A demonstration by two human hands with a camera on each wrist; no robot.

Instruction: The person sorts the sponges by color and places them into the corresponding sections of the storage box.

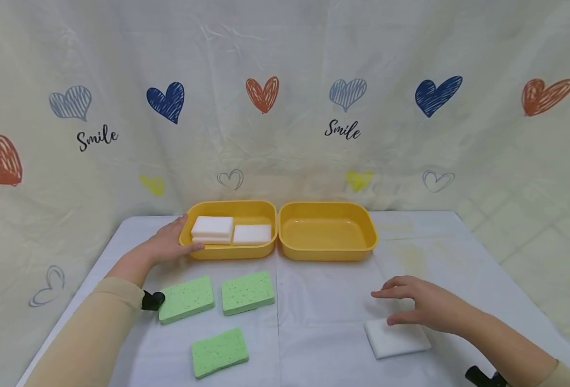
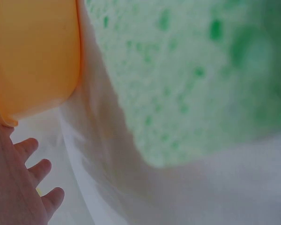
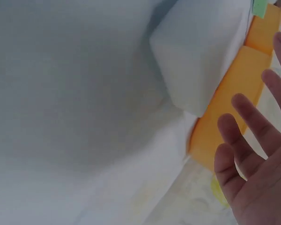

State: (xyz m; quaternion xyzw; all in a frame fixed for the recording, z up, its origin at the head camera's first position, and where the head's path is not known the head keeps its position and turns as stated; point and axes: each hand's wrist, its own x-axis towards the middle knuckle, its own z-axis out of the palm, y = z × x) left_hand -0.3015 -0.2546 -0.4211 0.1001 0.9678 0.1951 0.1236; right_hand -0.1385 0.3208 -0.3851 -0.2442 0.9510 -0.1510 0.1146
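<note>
Your left hand [image 1: 171, 242] rests on the outer end of the left box [image 1: 236, 251]: yellow, rounded corners, upright, open-topped. Inside it, a white sponge stack [image 1: 212, 227] at left, and a flat white block [image 1: 252, 234] beside it. Your right hand [image 1: 425, 302] hovers over a loose sponge [image 1: 397, 342]: white, lying flat, slightly askew, nearer you.

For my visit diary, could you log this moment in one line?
left hand: touching left yellow tray; right hand: near loose white block; inside tray: white blocks; green sponges: three, on table
</note>
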